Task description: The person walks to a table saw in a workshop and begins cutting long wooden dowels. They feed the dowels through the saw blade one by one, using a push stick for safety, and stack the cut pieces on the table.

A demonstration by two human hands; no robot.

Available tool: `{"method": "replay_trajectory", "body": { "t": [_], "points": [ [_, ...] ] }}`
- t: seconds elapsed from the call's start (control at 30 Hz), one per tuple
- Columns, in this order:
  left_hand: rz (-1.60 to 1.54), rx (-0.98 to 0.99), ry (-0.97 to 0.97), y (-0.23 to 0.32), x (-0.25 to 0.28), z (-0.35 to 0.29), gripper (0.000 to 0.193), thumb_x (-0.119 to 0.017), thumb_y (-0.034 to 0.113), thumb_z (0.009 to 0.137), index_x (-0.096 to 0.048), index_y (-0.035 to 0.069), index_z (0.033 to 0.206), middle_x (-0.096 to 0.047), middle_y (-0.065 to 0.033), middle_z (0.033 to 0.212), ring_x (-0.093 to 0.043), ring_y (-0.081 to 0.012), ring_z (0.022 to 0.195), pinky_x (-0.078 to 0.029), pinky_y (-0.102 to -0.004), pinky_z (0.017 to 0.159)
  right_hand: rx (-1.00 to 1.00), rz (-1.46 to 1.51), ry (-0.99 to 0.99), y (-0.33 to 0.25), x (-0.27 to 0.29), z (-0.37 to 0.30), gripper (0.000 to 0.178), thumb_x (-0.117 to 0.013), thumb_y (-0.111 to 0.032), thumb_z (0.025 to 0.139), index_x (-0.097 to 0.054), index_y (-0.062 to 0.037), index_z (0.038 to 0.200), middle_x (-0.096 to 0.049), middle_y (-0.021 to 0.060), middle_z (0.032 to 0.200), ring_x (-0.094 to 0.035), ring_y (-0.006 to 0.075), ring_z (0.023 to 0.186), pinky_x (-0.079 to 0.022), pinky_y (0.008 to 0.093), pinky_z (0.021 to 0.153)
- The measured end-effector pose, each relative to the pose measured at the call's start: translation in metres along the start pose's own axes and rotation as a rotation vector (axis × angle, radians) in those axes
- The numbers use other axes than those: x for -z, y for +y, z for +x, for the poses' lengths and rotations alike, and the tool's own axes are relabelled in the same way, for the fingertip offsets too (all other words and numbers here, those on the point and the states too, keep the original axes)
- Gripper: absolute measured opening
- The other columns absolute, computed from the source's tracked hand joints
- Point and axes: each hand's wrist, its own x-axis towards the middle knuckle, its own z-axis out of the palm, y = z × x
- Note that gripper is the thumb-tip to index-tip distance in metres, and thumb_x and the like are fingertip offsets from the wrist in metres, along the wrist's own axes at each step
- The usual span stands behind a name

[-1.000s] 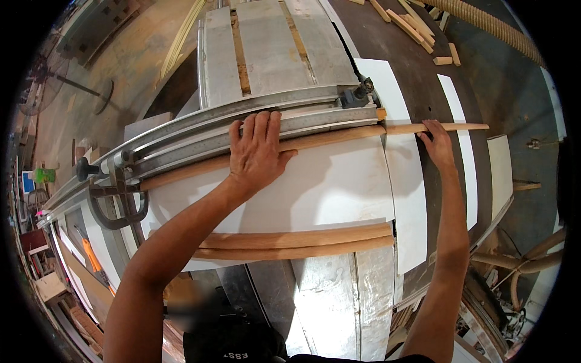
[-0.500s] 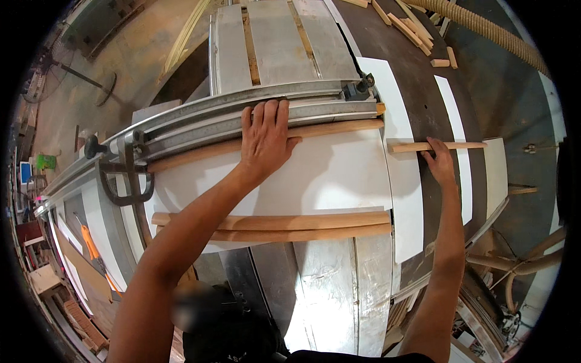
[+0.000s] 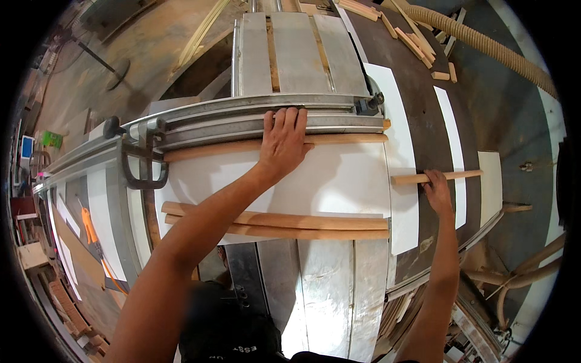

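L hand (image 3: pixel 283 148), half-curled over fence (image 3: pixel 345 125), holds long strip (image 3: pixel 345 140); R hand (image 3: pixel 438 190) pinches short strip (image 3: pixel 408 179); long strip best kept flush.

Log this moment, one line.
Left hand: across metal fence and long wooden strip; Right hand: holding short wooden strip; Nearby: two strips side by side

I can't see the fence-side strip (image 3: pixel 345 138) under the left hand (image 3: pixel 283 145); the left forearm (image 3: pixel 212 227) covers part of the strip pair (image 3: pixel 315 222) below it. Fingers of the right hand (image 3: pixel 437 191) hide a bit of the short strip (image 3: pixel 407 179). Above that hand, I lose the hose (image 3: pixel 478 43) at the rim.
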Motion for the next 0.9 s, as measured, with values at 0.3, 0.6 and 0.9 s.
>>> {"method": "replay_trajectory", "body": {
  "t": [0.3, 0.6, 0.9],
  "points": [
    [-0.251, -0.179, -0.138, 0.001, 0.017, -0.045, 0.069, -0.072, 0.025, 0.085, -0.043, 0.004, 0.144, -0.047, -0.0156, 0.142, -0.042, -0.0350, 0.133, -0.036, -0.0531, 0.106, 0.128, 0.182, 0.124, -0.046, 0.044, -0.019, 0.034, -0.066, -0.005, 0.090, -0.062, -0.0009, 0.123, -0.059, 0.0192, 0.126, -0.055, 0.0372, 0.121, -0.041, 0.0468, 0.106],
    [-0.267, -0.127, -0.234, 0.046, 0.038, -0.109, 0.079, -0.070, 0.055, 0.081, -0.051, 0.002, 0.136, -0.052, -0.0164, 0.122, -0.048, -0.0334, 0.116, -0.036, -0.0529, 0.097, 0.278, 0.134, 0.131, -0.204, 0.059, 0.008, 0.036, -0.074, -0.010, 0.084, -0.067, -0.0030, 0.119, -0.065, 0.0177, 0.113, -0.059, 0.0354, 0.108, -0.049, 0.0430, 0.093],
    [-0.162, -0.297, -0.503, 0.053, 0.066, -0.145, 0.092, -0.078, 0.063, 0.065, -0.053, 0.007, 0.134, -0.054, -0.0104, 0.122, -0.049, -0.0288, 0.115, -0.037, -0.0472, 0.096, 0.275, 0.110, 0.081, -0.374, -0.060, 0.044, 0.032, -0.069, -0.026, 0.085, -0.071, -0.0125, 0.114, -0.063, 0.0147, 0.109, -0.058, 0.0348, 0.104, -0.052, 0.0463, 0.088]
  ]
}}
